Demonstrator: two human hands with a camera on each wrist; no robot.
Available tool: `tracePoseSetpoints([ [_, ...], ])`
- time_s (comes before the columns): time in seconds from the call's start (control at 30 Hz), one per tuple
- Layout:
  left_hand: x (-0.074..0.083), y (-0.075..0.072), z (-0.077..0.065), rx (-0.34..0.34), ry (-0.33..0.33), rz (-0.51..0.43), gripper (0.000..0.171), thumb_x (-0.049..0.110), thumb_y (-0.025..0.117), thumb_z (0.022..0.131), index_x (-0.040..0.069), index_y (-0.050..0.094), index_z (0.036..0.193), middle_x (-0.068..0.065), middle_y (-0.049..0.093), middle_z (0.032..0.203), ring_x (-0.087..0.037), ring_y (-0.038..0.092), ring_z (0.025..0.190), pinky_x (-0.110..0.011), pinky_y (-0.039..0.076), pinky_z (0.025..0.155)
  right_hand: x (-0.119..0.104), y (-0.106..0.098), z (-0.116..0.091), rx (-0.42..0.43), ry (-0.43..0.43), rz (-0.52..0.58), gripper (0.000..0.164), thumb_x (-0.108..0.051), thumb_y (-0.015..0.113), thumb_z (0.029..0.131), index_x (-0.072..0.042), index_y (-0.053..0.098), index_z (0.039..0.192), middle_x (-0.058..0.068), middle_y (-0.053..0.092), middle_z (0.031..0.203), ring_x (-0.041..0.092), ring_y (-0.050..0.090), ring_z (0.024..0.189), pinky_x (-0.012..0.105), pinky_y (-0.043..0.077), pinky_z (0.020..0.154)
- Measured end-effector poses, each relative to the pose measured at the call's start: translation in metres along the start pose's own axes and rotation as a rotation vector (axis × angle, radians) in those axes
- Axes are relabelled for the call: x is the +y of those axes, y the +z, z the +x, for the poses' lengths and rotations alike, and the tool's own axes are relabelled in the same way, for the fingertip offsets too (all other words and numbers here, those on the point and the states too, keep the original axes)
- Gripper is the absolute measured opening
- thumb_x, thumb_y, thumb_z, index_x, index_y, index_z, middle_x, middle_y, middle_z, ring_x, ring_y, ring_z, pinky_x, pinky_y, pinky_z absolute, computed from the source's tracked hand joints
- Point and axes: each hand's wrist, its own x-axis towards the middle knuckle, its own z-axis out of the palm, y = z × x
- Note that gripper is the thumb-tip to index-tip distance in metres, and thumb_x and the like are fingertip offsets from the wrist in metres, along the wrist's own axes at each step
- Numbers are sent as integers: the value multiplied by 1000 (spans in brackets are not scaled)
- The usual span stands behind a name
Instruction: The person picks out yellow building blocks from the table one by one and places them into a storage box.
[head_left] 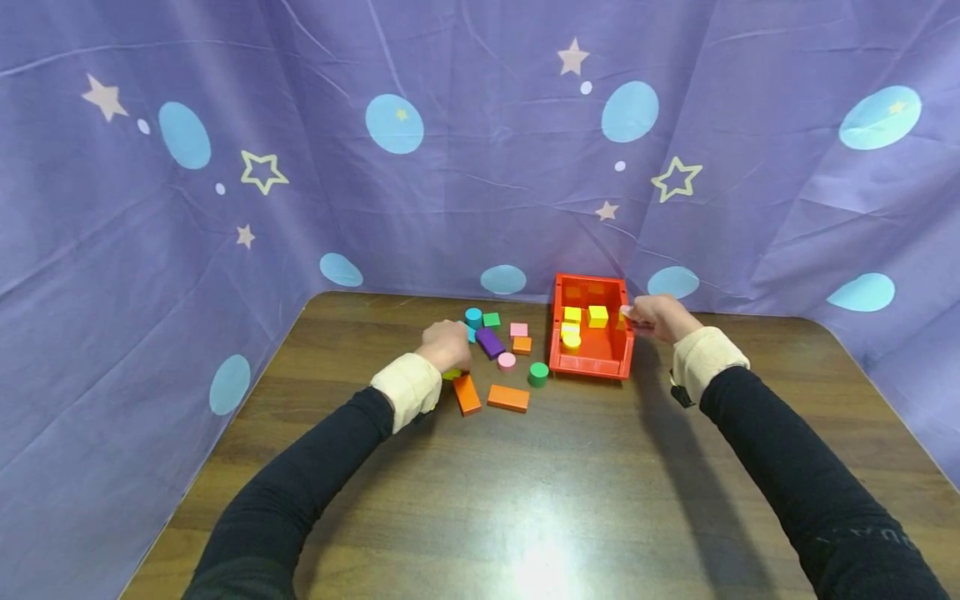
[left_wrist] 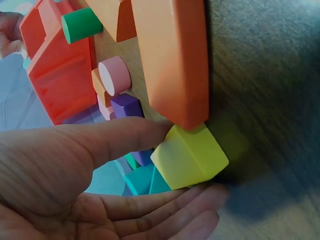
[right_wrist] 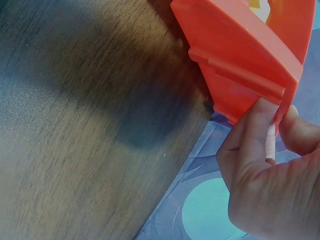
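Between the thumb and fingers of my left hand (head_left: 447,344) is a yellow block (left_wrist: 190,156), touching the end of an orange rectangular block (left_wrist: 175,60). In the head view most of that yellow block is hidden under the hand. With thumb and curled fingers, my right hand (head_left: 660,317) grips the right side wall of a red bin (head_left: 588,367). Inside the bin lie several yellow blocks (head_left: 597,317). The right wrist view shows the thumb (right_wrist: 299,131) at the bin's edge and the fingers against its outer side.
Loose blocks lie between my left hand and the bin: a purple block (head_left: 491,342), a green cylinder (head_left: 538,374), a pink cylinder (head_left: 506,362), a second orange block (head_left: 508,397) and several smaller ones. A purple curtain (head_left: 450,208) hangs behind the wooden table (head_left: 600,483).
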Motion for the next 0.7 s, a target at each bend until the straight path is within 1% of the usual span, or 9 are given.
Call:
tracePoseSetpoints([
  [0.07,0,0,0,12,2,-5,49,18,75,84,2,63,129,-16,69,117,-26,66,98,-37,57,76,0,0,0,11,-1,3,14,1,50,101,1,51,87,5,47,85,10,51,71,20,52,63],
  [0.2,0,1,-1,42,15,-17,39,16,75,84,2,67,119,-16,70,115,-28,67,98,-39,58,77,1,1,1,20,-2,27,8,2,50,101,5,55,95,6,49,88,10,52,72,20,53,63],
  [0.3,-2,3,-2,63,30,-17,37,16,75,85,2,68,118,-16,71,115,-28,68,99,-39,58,77,1,1,0,12,0,38,11,2,50,101,3,55,91,4,50,85,10,52,73,20,53,63],
  [0.4,-3,3,-1,69,45,-13,38,17,75,86,1,67,120,-16,71,116,-29,68,100,-40,58,77,1,1,1,2,3,30,13,2,49,101,-1,51,89,5,49,88,10,51,75,19,52,63],
  [0.53,-4,3,-1,70,63,-18,36,14,77,84,1,68,117,-17,70,116,-29,68,100,-41,58,77,1,1,1,15,8,27,10,1,49,101,2,53,93,8,48,96,12,52,79,20,52,65],
  [0.7,-5,4,-1,85,83,-41,30,9,78,81,1,70,109,-17,71,110,-29,67,96,-41,58,76,1,0,0,9,1,29,11,-1,49,102,3,54,93,7,50,94,11,53,77,20,53,67],
])
